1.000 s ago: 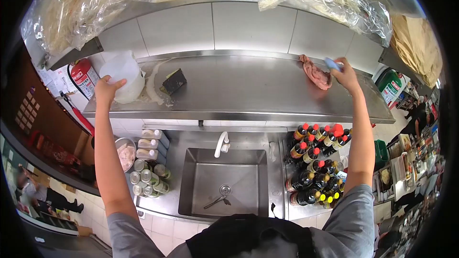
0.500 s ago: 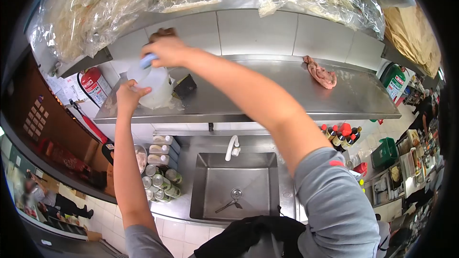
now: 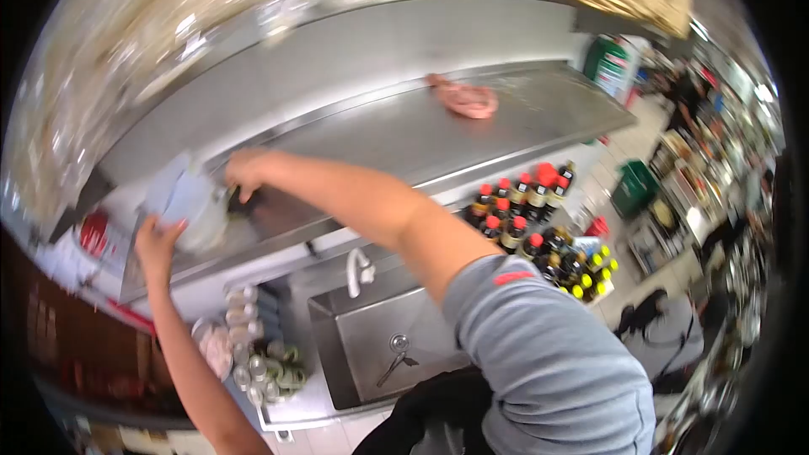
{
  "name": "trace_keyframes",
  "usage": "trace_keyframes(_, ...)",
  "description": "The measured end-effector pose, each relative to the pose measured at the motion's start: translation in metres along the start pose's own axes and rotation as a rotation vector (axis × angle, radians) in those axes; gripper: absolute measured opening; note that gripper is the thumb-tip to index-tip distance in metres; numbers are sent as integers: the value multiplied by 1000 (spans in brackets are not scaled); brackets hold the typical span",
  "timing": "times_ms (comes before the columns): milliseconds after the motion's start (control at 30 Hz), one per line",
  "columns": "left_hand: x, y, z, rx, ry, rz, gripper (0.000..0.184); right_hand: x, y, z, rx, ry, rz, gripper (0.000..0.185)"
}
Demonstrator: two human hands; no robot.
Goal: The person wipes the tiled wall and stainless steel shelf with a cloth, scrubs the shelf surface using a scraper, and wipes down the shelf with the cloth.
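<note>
The sink is nearest to the person. Just left of it stand cans, and to its right are bottles with red and yellow caps. Beyond the sink runs a shelf. On this shelf, beyond the sink and to its left, is the tub; its long axis leans, the upper end pointing left and away from the sink. The left hand pinches the near side of the tub, thumb apart from fingers. Also left beyond the sink, the right hand bends down at the sponge; because of blur, I cannot tell its grip, nor the sponge's direction. Farther beyond the sink lies the rag, narrow end pointing left.
</note>
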State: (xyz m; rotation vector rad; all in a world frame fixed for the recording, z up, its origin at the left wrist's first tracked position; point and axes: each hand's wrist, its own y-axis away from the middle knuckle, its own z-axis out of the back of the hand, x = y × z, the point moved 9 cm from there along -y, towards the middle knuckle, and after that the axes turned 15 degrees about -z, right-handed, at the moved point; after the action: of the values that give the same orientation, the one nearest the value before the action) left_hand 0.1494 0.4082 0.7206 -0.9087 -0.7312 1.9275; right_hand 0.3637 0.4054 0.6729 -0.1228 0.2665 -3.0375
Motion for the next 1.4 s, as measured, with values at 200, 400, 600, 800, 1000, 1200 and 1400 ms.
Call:
trace_keyframes(200, -12, -15, -45, 119, 297, 110, 21, -100, 78, 54, 1, -367, -208, 40)
trace_keyframes(400, -62, -35, -104, 194, 471, 78, 21, -205, 208, 86, -7, -943, -510, 42)
trace_keyframes(600, -115, -60, -166, 232, 423, -55, 21, -312, 366, 141, -355, -759, -825, 62)
trace_keyframes(800, -160, -71, -215, 328, 488, -68, 24, -466, 538, 142, -803, -552, -1176, 62)
trace_keyframes(1000, -193, -61, -219, 14, 519, -135, 38, -412, 558, 115, -803, 364, -1252, 16)
trace_keyframes(1200, -338, 16, -217, -22, 141, -681, 37, -386, 516, 88, -291, 2, -1259, 52)
trace_keyframes(1400, -423, 51, -303, 335, 31, -904, 51, -361, 518, 80, -300, 145, -1063, 59)
